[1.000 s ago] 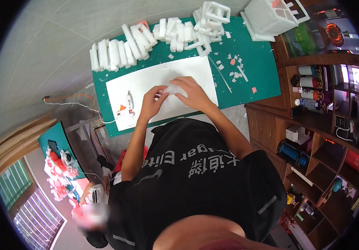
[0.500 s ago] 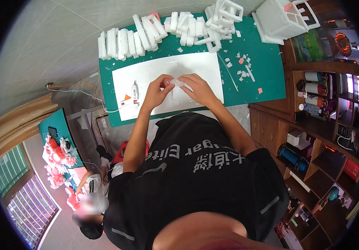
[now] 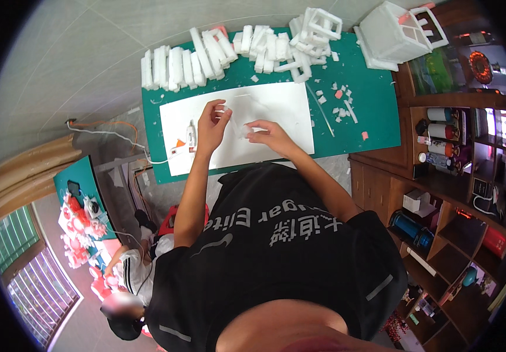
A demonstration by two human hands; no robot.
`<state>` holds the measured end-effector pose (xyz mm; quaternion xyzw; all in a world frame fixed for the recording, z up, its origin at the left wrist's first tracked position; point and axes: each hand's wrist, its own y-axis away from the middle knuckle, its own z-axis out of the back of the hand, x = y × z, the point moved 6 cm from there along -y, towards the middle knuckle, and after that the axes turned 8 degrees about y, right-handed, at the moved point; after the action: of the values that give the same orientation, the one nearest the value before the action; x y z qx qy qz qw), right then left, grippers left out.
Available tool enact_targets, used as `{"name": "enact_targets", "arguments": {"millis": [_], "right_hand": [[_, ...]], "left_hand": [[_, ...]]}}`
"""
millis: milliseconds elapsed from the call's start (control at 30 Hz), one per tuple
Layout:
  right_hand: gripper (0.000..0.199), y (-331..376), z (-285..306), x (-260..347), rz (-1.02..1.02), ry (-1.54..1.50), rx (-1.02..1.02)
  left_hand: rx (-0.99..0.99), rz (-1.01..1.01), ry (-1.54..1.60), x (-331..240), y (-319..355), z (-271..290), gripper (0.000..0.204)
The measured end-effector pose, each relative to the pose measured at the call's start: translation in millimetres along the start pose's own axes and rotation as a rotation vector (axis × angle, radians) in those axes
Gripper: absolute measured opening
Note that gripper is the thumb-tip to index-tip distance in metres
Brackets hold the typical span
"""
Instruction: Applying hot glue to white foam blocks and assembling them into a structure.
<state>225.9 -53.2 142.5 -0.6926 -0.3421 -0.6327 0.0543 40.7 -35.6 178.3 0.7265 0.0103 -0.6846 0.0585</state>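
Note:
Both my hands are over a white board (image 3: pixel 176 126) on the green table. A pale piece (image 3: pixel 238 127) shows faintly between them, its outline lost against the white. My left hand (image 3: pixel 210 126) is raised, thumb and fingers curled together at the piece's far left side. Lower and to the right, my right hand (image 3: pixel 268 136) pinches at its near right side with thumb and fingertips. Beside my left wrist, a white and orange glue gun (image 3: pixel 191 136) lies on the board, its cable running off leftward.
White foam strips (image 3: pixel 176 67) line the table's far edge, with open foam frames (image 3: pixel 320 29) beside them. Foam scraps (image 3: pixel 341 108) litter the right side. A white foam box (image 3: pixel 391 35) stands far right. Another person (image 3: pixel 132 273) sits at a second table, lower left.
My hands have drawn apart from close together. The left has shifted slightly left; the right has come nearer to me. The pale piece is still between them, and the glue gun lies in place.

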Motion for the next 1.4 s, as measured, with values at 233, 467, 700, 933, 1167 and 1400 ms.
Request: {"name": "enact_targets", "arguments": {"millis": [233,467,700,933,1167,1400], "right_hand": [[0.037,-3.1,7.4,-14.2,-0.059,-0.088,-0.057],[0.034,-0.3,10.5,-22.6,-0.161,-0.416,-0.026],[0.033,-1.8,13.5,-25.8,-0.149,-0.435,-0.076],[0.032,3.9,17.9,-22.4,-0.094,-0.475,-0.159],[0.033,6.5,22.8,-21.8,0.001,-0.329,-0.207],[0.033,9.9,24.3,-29.8,-0.083,-0.433,-0.071]], "left_hand": [[-0.006,-0.001,0.038,5.5,16.7,-15.6,0.044],[0.228,0.256,0.034,45.4,34.8,-24.0,0.024],[0.232,0.266,-0.048,33.2,31.7,-30.0,0.019],[0.174,0.262,0.086,35.5,29.0,-40.8,0.012],[0.073,0.327,0.284,47.8,31.9,-46.8,0.011],[0.199,0.304,0.019,38.8,28.9,-55.3,0.011]]}}
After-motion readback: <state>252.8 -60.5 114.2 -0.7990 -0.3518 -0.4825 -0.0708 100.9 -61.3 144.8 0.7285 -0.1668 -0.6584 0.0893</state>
